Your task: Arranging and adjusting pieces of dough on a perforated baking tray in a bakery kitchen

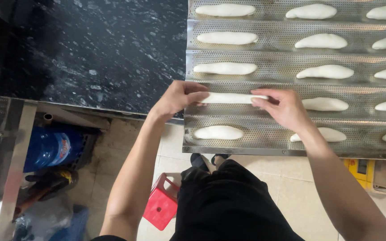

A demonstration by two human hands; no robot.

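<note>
Your fingers pinch both ends of a dough stick over the perforated tray, its other grooves around them already filled.

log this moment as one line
left hand: grips one end of long white dough piece | right hand: grips other end | place: fourth groove of perforated metal tray

Pale dough stick, long and thin, lying lengthwise in the perforated tray's fourth groove, left column
</note>
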